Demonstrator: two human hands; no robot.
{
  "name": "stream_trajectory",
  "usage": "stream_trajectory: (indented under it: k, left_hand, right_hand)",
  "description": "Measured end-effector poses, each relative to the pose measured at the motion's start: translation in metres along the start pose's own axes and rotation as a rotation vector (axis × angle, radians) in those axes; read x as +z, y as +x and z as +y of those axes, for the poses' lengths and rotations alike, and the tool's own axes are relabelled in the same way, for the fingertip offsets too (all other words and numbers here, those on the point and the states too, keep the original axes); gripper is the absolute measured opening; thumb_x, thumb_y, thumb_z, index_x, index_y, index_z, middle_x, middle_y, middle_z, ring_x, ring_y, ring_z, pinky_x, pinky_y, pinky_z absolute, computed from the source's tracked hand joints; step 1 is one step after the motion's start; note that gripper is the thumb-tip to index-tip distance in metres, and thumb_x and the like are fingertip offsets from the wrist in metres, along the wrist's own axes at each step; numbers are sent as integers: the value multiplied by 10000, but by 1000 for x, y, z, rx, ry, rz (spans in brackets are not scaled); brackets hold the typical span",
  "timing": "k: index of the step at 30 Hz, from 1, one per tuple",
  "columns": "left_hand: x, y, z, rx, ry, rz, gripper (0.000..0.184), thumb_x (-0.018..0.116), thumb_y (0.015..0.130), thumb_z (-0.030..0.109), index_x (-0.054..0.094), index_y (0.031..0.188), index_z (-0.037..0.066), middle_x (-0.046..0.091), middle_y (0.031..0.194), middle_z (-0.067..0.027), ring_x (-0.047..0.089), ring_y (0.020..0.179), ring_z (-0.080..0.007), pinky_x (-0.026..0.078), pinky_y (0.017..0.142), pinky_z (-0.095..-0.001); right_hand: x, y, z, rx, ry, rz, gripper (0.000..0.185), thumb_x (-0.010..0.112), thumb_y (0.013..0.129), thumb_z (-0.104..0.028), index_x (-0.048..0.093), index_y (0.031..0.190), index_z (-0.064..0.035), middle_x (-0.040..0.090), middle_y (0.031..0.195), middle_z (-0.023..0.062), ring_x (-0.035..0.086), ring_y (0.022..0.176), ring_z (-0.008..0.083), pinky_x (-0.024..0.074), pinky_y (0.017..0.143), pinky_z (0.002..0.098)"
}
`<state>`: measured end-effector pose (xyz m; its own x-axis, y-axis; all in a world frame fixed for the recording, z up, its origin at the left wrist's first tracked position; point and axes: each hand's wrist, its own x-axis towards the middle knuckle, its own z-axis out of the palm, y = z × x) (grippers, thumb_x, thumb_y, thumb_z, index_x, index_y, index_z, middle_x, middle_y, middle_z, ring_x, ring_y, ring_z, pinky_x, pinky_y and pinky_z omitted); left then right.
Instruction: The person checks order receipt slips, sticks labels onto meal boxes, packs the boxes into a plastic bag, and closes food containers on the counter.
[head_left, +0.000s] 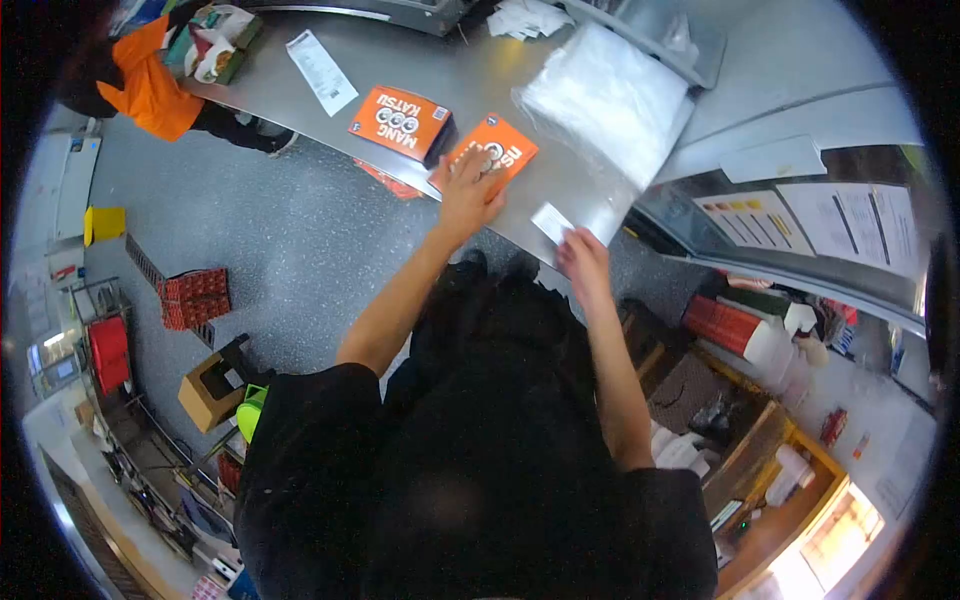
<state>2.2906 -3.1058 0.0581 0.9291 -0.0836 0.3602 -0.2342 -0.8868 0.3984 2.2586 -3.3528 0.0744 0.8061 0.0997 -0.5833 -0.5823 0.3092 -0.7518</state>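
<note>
the left hand lay over an orange box at the near edge of the metal counter, its fingers spread across the lid and not closed around the sides. to its right, the right hand was narrow, the fingers drawn together at the near right end of a small white slip; whether the slip was pinched or only touched, i could not tell. the slip lay just inside the counter edge, apart from the box. a second orange box sat just left of the first, a long receipt lay farther left, and a pile of clear plastic bags spread to the far right. the box under the hand looked like thin, fairly stiff card, probably light unless full, with a smooth face that fingers might slide on and walls that a hard squeeze could dent. its opposite sides, low down, seemed the best place to take hold, rather than the middle of the lid. the slip looked very light and limp, easy to crease, and best pinched at one end between thumb and finger.
</note>
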Motion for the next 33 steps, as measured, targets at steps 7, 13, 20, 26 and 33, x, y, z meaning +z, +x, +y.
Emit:
stream_trajectory:
  k: [7, 13, 20, 26, 33]
  left_hand:
    - [8, -13, 2, -123, -257, 116, 518, 694, 769, 143, 569, 1271, 116, 521, 1327, -140, 449, 1315, -326, 228, 1091, -561]
    - [1, -20, -5, 27, -97, -66, 564, 692, 772, 147, 538, 1314, 144, 446, 1422, -152, 343, 1394, -335, 225, 1078, -668]
    - [5, -22, -12, 22, -157, -10, 425, 684, 795, 144, 618, 1212, 93, 494, 1393, -145, 418, 1356, -320, 262, 1073, -651]
    - [4, -20, -15, 65, -147, 33, 384, 706, 771, 170, 654, 1141, 81, 561, 1295, -124, 488, 1281, -301, 314, 1056, -600]
    - [20, 9, -18, 92, -59, 134, 357, 736, 766, 302, 693, 1018, 52, 636, 1068, -150, 573, 1050, -357, 423, 932, -509]
  right_hand:
    - [63, 48, 13, -92, -11, -35, 146, 684, 902, -160, 617, 938, -35, 594, 772, 5, 564, 673, 93, 435, 559, 226]
    - [87, 65, 34, -160, -69, 60, 172, 722, 870, -149, 622, 908, -14, 628, 751, 28, 580, 628, 100, 456, 560, 227]
    - [87, 84, 56, -119, 1, 28, 152, 716, 882, -134, 621, 912, -18, 641, 771, 42, 592, 644, 114, 482, 593, 234]
    - [80, 88, 29, 22, -329, -56, 281, 711, 889, -282, 670, 804, -17, 625, 650, 32, 573, 546, 104, 450, 507, 226]
    - [68, 48, 70, -307, -943, -12, 187, 702, 800, -253, 713, 824, -68, 693, 761, 147, 661, 697, 262, 520, 666, 392]
